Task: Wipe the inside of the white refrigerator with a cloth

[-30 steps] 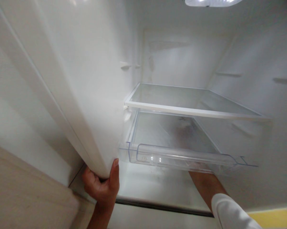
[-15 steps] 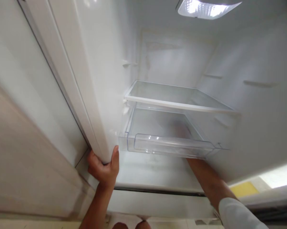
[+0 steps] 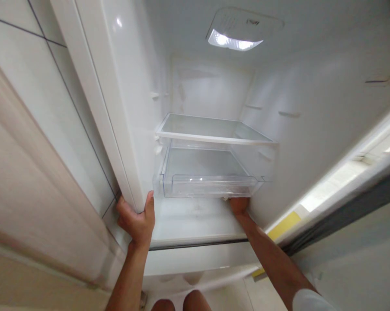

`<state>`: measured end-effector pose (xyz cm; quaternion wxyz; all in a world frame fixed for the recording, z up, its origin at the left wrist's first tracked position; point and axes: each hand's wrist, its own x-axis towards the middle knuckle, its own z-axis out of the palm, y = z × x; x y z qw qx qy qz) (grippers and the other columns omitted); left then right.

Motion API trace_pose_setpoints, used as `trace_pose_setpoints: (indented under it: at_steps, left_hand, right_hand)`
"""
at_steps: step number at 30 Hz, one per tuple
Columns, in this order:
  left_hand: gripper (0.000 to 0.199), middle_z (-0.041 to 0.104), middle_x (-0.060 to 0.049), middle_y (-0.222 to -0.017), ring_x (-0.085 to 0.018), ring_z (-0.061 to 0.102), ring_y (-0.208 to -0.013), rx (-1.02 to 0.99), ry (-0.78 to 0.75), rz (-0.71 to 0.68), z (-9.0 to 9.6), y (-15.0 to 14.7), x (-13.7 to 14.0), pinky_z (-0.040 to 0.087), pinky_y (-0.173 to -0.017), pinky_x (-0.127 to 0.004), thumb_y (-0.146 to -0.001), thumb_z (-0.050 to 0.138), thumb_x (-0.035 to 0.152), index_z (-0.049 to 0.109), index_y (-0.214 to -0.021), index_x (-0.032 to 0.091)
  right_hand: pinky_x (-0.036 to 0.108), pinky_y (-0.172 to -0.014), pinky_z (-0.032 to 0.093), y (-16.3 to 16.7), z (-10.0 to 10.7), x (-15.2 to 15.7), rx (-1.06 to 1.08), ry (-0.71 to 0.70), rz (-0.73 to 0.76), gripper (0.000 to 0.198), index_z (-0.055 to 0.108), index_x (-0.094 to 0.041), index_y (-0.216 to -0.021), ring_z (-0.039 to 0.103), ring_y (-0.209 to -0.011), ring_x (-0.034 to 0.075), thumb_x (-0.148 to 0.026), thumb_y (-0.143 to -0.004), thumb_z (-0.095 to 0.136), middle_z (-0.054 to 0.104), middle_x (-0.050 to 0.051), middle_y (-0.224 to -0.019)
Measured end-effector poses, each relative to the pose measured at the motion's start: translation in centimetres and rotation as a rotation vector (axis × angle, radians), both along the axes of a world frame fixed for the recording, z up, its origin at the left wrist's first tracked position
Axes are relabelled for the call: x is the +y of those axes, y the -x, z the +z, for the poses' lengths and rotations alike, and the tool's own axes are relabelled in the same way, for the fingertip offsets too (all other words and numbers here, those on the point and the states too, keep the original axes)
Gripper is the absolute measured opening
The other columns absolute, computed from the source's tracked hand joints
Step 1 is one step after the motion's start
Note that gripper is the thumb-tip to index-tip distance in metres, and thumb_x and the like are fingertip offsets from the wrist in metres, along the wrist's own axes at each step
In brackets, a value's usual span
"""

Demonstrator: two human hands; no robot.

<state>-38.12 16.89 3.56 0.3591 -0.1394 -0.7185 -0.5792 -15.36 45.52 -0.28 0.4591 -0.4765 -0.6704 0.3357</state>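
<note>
Knees (image 3: 195,301), a pair: nearest item, below and between both hands.

White sleeve (image 3: 311,300), one: on the right forearm, behind that hand.

Left hand (image 3: 136,220): closed round the front edge of the refrigerator side wall (image 3: 125,164), thumb on the inner face, fingers wrapped to the outer.

Yellow panel (image 3: 284,225), one: outward of the right hand, beyond the forearm.

Right hand (image 3: 240,204): under the right end of the drawer front; fingers partly hidden, so whether they are closed cannot be told. A small pale item (image 3: 225,199) shows just left of it, kind unclear.

Clear drawer (image 3: 208,185), one: directly above the right hand, the nearer of the two; contact uncertain. Its front runs long crosswise, from beside the left thumb to over the right hand.

Glass shelf (image 3: 201,125), white-rimmed: above and beyond the drawer.

Lamp (image 3: 234,42), lit: high above both hands.
</note>
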Motion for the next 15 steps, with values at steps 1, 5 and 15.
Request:
trace_pose_setpoints:
  at_steps: [1,5,15]
  left_hand:
    - [0.089,0.070,-0.018,-0.103,-0.035,0.072,-0.098,-0.004,-0.005,-0.010,0.0,0.0,0.0,0.056,-0.085,-0.045,-0.074,0.066,0.085,0.059,-0.121,0.010]
    - [0.088,0.070,-0.019,-0.108,-0.036,0.070,-0.102,-0.029,-0.003,-0.042,0.1,-0.2,0.1,0.055,-0.089,-0.048,-0.075,0.066,0.084,0.058,-0.124,0.011]
    - [0.072,0.072,-0.016,-0.110,-0.031,0.072,-0.102,-0.005,-0.044,-0.073,0.0,-0.9,0.3,0.054,-0.085,-0.041,-0.080,0.072,0.070,0.059,-0.123,0.014]
  right_hand:
    - [0.045,-0.107,0.046,-0.3,-0.3,0.1,-0.109,-0.061,0.001,0.019,0.074,-0.017,-0.108,0.063,-0.118,0.028,-0.023,-0.093,0.066,0.073,0.011,-0.119]
    - [0.048,-0.114,0.033,-1.2,-2.0,-0.4,-0.373,-0.237,-0.044,0.024,0.077,-0.017,-0.097,0.060,-0.121,0.034,-0.012,-0.078,0.063,0.076,0.015,-0.107]
    - [0.048,-0.111,0.040,-0.4,-1.8,-1.6,-0.798,-0.448,0.038,0.040,0.076,-0.017,-0.118,0.067,-0.114,0.033,-0.015,-0.084,0.055,0.077,0.015,-0.110]
